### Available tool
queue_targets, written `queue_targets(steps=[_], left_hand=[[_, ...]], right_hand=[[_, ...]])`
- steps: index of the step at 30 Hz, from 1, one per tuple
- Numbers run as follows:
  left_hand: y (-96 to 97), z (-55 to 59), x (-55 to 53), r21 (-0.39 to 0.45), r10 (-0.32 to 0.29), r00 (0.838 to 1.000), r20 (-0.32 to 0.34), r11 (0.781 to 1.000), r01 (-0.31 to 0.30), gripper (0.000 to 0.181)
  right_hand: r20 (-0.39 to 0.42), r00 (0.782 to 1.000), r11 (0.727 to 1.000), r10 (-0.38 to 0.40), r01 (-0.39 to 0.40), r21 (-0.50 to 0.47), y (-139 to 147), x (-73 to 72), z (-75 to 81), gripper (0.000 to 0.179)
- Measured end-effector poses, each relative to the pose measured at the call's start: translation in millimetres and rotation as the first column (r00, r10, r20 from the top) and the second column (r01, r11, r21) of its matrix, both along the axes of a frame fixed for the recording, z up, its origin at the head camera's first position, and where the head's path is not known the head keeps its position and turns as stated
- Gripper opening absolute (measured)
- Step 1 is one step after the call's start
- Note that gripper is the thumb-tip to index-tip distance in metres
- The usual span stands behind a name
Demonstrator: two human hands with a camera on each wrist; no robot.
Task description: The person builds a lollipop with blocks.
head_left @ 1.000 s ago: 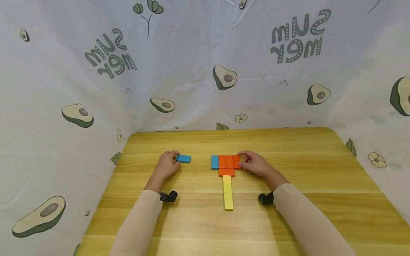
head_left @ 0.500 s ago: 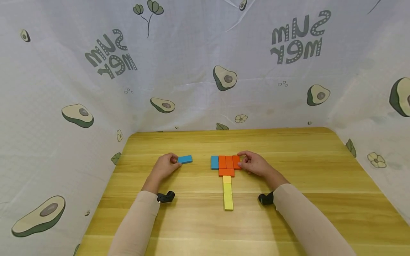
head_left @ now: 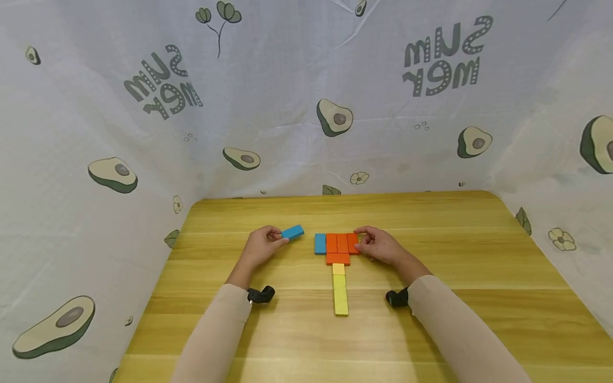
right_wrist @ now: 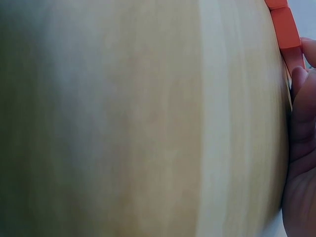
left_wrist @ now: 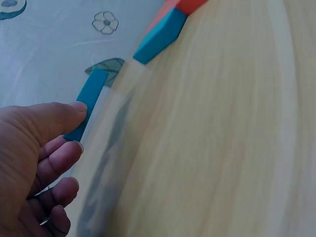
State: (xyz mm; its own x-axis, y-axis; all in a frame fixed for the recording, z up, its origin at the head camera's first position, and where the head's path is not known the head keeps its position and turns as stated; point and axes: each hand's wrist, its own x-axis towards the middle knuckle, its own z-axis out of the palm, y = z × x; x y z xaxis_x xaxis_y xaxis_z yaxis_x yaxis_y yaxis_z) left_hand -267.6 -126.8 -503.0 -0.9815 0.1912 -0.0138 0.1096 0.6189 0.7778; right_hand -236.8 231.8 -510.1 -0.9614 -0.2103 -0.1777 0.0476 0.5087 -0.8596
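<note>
In the head view my left hand [head_left: 260, 248] pinches a blue block [head_left: 293, 232] between thumb and fingers, its far end pointing right. The left wrist view shows the same block raised off the table, with the thumb [left_wrist: 69, 116] on its face. To its right, a second blue block [head_left: 320, 244] stands at the left end of a row of upright orange blocks [head_left: 337, 243]. My right hand [head_left: 384, 248] holds the rightmost orange block [head_left: 353, 243], index finger at its top corner and thumb lower on its right side. The right wrist view cuts off most of that hand.
Below the row lies a crosswise orange block [head_left: 338, 259], then a small yellow-orange block [head_left: 338, 268] and a long yellow-green block [head_left: 340, 295]. Everything sits on a wooden table [head_left: 306, 346]. A printed avocado cloth [head_left: 287, 138] hangs behind and at both sides.
My left hand has carried the blue block rightward, closer to the row, and the block has turned so its right end points up and away. The right hand stays at the orange block.
</note>
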Motion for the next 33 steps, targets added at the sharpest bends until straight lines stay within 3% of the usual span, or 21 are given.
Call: queue_targets(steps=[10, 21, 26, 33], left_hand=[[51.4, 15.2, -11.3, 0.031, -0.086, 0.996, 0.014, 0.996, 0.086, 0.033], [96.8, 17.9, -31.4, -0.038, -0.182, 0.981, 0.067, 0.982, 0.185, 0.036], [108.0, 17.4, -36.2, -0.015, -0.180, 0.978, 0.110, 0.983, 0.182, 0.036], [111.9, 10.4, -38.0, 0.065, -0.137, 0.973, 0.185, 0.990, 0.127, 0.035]], right_hand=[[0.007, 1.000, 1.000, -0.007, 0.007, 0.010, -1, 0.8, -0.2, 0.046], [0.000, 1.000, 1.000, -0.012, 0.012, 0.011, 0, 0.8, -1.0, 0.046], [-0.004, 1.000, 1.000, -0.009, 0.009, 0.006, 1, 0.7, -1.8, 0.046], [-0.018, 1.000, 1.000, -0.002, 0.002, -0.004, 2, 0.1, -4.4, 0.048]])
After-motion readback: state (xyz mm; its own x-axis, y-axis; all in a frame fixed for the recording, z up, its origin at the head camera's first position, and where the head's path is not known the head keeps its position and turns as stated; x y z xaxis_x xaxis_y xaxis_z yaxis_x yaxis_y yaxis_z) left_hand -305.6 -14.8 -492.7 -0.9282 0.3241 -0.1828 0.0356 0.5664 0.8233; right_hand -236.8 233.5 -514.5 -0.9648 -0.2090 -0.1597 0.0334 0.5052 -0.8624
